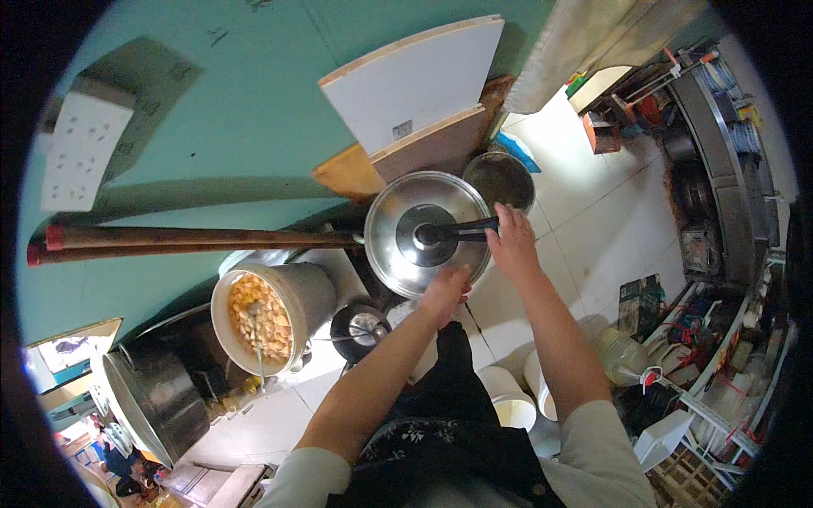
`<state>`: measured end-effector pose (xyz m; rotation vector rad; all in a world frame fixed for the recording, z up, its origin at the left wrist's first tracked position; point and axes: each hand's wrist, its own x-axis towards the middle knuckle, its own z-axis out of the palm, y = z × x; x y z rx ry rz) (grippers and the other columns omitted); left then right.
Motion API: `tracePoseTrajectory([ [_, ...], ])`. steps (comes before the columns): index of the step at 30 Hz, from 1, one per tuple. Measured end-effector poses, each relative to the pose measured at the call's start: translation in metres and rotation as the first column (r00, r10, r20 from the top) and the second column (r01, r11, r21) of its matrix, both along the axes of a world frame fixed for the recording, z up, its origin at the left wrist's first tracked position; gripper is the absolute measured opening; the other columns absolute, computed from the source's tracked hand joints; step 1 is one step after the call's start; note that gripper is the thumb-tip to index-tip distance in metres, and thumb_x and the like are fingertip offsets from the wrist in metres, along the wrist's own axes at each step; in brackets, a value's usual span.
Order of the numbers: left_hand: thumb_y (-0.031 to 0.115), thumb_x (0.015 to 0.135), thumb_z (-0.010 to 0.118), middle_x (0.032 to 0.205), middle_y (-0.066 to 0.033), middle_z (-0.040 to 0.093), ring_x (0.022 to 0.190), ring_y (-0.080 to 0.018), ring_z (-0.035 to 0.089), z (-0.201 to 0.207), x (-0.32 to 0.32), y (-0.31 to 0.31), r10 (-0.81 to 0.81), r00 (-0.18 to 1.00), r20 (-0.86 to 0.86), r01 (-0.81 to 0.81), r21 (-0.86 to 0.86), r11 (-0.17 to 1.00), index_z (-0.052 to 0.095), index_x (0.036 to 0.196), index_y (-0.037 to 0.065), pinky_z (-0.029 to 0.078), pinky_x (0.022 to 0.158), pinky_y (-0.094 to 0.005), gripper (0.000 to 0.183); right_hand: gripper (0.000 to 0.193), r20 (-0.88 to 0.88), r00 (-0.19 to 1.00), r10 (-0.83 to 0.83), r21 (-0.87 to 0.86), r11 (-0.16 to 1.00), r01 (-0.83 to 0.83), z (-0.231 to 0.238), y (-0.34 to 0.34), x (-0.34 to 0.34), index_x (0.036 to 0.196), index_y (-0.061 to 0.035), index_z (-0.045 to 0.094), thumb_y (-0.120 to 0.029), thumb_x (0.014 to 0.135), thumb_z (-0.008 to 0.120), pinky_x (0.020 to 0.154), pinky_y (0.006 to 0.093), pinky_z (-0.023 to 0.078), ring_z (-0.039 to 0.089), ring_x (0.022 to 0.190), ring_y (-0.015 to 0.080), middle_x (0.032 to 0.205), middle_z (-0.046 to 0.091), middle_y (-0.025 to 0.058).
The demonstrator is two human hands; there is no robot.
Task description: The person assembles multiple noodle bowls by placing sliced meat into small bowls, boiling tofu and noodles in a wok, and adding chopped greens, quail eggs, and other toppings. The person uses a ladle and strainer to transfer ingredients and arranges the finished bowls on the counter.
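Note:
A round silver pressure cooker point(385, 224) with a shiny lid and long black handles point(466, 229) is in front of me, close to the green wall. My right hand point(514, 241) closes round the outer end of those handles. At the cooker's near rim is my left hand point(446, 295), its fingers curled in. Whether it grips the rim or something small there is hidden. To the left, a white bucket point(318, 296) holds yellowish chunks in liquid, with a metal ladle point(257, 326) dipped in them. Between bucket and cooker sits a small dark pot point(360, 332).
Boards point(415, 85) lean on the wall behind the cooker, beside a dark round pot point(500, 178). Two long wooden poles point(195, 240) reach it from the left. White buckets point(506, 398) stand by my legs. Cluttered racks point(703, 372) and a big plastic bottle point(620, 356) are at right.

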<state>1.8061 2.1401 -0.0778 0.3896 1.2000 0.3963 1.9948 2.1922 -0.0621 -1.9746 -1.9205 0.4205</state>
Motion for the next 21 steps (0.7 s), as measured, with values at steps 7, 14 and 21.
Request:
tracePoseTrajectory([
  [7,0.027,0.105,0.055,0.114,-0.0085,0.062,0.102,-0.0224,0.062,0.001,0.016,0.005,0.478,0.845,0.238,-0.459,-0.135,0.878,0.052,0.126,0.008,0.052,0.087,-0.0402,0.029,0.022,-0.346,0.936,0.069,-0.480,0.844,-0.239,0.004,-0.027,-0.011,0.103,-0.0036,0.058,-0.025,0.100,0.055,0.074,0.0522,0.052,0.066,0.088,0.0428,0.092,0.068,0.0227],
  [14,0.009,0.105,0.048,0.104,-0.0110,0.063,0.085,-0.0243,0.066,0.070,-0.084,-0.080,0.369,0.899,0.236,-0.377,-0.013,0.926,0.052,0.125,0.001,0.058,0.077,-0.0394,0.023,0.023,-0.389,0.896,-0.216,-0.367,0.928,0.064,0.032,-0.051,-0.001,0.097,-0.0024,0.063,-0.024,0.099,0.056,0.075,0.0460,0.053,0.067,0.082,0.0337,0.085,0.067,0.0177],
  [21,0.006,0.104,0.048,0.096,-0.0114,0.066,0.076,-0.0204,0.068,0.163,-0.164,-0.149,0.312,0.944,-0.110,-0.292,0.164,0.942,0.052,0.116,-0.001,0.058,0.070,-0.0340,0.015,0.049,-0.227,0.974,-0.027,-0.534,0.840,-0.101,-0.071,0.042,-0.073,0.123,0.0004,0.058,-0.034,0.089,0.069,0.090,0.0442,0.054,0.065,0.105,0.0448,0.111,0.068,0.0277],
])
